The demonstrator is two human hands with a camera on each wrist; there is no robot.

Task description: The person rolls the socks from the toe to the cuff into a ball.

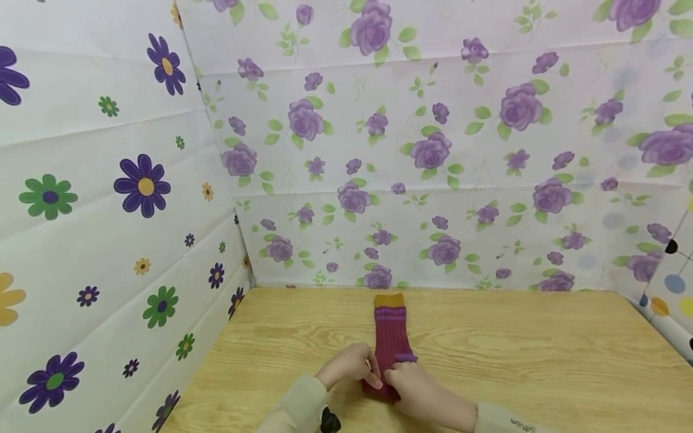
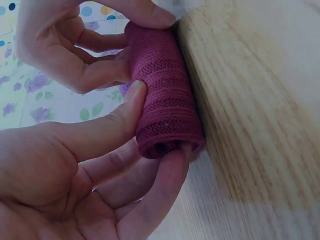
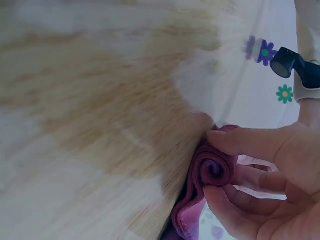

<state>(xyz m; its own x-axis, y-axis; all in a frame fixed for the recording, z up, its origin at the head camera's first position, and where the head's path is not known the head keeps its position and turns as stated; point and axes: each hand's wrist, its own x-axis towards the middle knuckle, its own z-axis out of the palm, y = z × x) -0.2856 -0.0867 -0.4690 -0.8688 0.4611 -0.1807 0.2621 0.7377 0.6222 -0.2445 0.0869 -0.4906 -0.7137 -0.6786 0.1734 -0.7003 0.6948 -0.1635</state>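
Note:
A knitted maroon sock (image 1: 392, 337) lies lengthwise on the table, its orange cuff at the far end with purple bands below. A purple patch juts out from its right side. The near end is wound into a tight roll (image 2: 165, 95), whose spiral end (image 3: 214, 169) shows in the right wrist view. My left hand (image 1: 354, 365) pinches one end of this roll, thumb on top and a fingertip at its open end. At the other end, my right hand (image 1: 422, 390) grips it between thumb and fingers. Whether one sock or two lie layered, I cannot tell.
The wood-grain table (image 1: 514, 349) spreads to both sides of the sock. Behind it hangs a rose-patterned sheet (image 1: 335, 156), with a daisy-patterned sheet (image 1: 97, 240) on the left. A black wrist camera (image 1: 329, 420) sits by the left sleeve.

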